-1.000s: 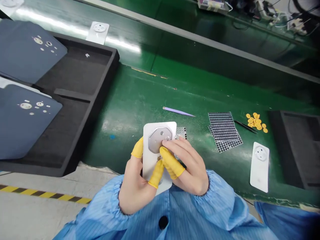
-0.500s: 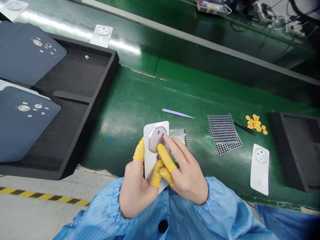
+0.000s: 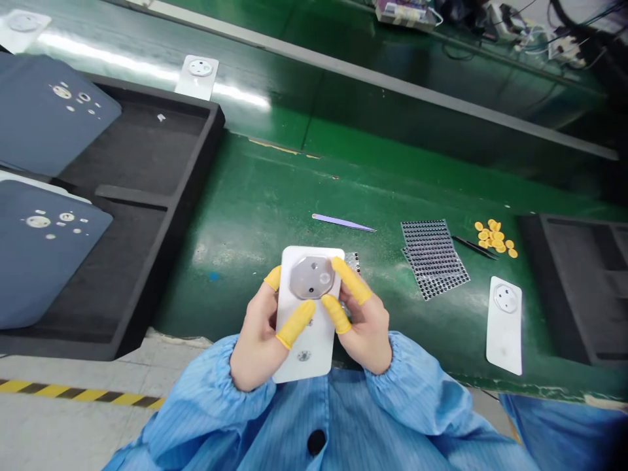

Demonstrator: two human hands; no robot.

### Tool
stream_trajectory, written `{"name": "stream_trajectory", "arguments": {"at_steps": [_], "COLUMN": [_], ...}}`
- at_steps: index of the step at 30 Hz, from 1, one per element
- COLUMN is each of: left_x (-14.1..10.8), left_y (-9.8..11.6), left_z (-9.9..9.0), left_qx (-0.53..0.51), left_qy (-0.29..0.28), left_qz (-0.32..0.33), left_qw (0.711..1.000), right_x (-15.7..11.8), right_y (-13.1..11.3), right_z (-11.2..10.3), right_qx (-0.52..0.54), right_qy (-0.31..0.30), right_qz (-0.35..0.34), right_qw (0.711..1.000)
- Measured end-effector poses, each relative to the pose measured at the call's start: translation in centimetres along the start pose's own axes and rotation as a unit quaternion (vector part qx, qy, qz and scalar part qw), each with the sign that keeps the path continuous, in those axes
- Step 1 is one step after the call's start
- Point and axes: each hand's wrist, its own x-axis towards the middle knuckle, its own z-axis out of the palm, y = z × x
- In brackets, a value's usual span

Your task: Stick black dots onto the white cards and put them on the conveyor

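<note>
Both hands hold a white phone back cover (image 3: 318, 340) with a round-cornered grey camera plate (image 3: 312, 277) near its top. My left hand (image 3: 260, 337) grips the left edge, its yellow-cotted thumb lying across the front below the plate. On the other side my right hand (image 3: 363, 320) is closed on the upper right edge, with one yellow-cotted finger at the plate's corner and the thumb just under it. Partly hidden behind the right hand lies a clear sheet with black dots (image 3: 354, 261). Purple tweezers (image 3: 343, 223) rest on the bench beyond the cover.
On the right are sheets of black dots (image 3: 434, 258), black tweezers (image 3: 475, 248), yellow finger cots (image 3: 494, 237) and another white cover (image 3: 504, 325). A black tray (image 3: 554, 288) stands at far right. The left black tray (image 3: 191, 167) holds blue-grey panels (image 3: 53, 255). A white cover (image 3: 197, 82) lies behind it.
The cover has turned to face me more squarely. My right hand has moved from over the plate to the right edge, and my left thumb now lies on the front.
</note>
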Motion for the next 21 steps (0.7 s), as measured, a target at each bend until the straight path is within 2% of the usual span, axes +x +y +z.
{"name": "stream_trajectory", "arguments": {"at_steps": [2, 5, 8, 10, 13, 15, 16, 18, 21], "left_x": [0.5, 1.0, 1.5, 1.9, 2.2, 2.2, 2.1, 2.0, 1.9], "left_y": [-0.1, -0.6, -1.0, -1.1, -1.4, -1.5, -1.5, -1.5, -1.6], "left_z": [-0.4, -1.8, -3.8, -5.2, -6.6, -6.8, -6.7, -5.9, -3.7], "left_qx": [0.015, 0.061, 0.096, 0.116, 0.171, 0.23, 0.247, 0.245, 0.168], "left_qy": [0.033, 0.131, 0.218, 0.226, 0.213, 0.198, 0.177, 0.102, -0.029], "left_qz": [0.007, 0.035, 0.047, 0.031, 0.065, 0.091, 0.08, 0.025, -0.046], "left_qw": [0.999, 0.989, 0.97, 0.967, 0.96, 0.949, 0.949, 0.964, 0.984], "right_x": [0.0, 0.1, -0.1, -0.5, -1.0, -0.9, -0.7, -0.4, 0.0], "right_y": [0.0, 0.4, 2.0, 3.4, 4.8, 4.8, 4.5, 3.7, 2.4], "right_z": [0.3, -0.4, -1.6, -2.1, -2.0, -2.0, -2.1, -2.3, -2.7], "right_qx": [0.033, 0.03, -0.091, -0.16, -0.167, -0.142, -0.131, -0.114, -0.108], "right_qy": [-0.02, -0.042, -0.071, -0.09, -0.092, -0.064, -0.046, -0.018, -0.037], "right_qz": [-0.001, 0.0, -0.037, -0.081, -0.111, -0.108, -0.107, -0.11, -0.134], "right_qw": [0.999, 0.999, 0.993, 0.98, 0.976, 0.982, 0.985, 0.987, 0.984]}}
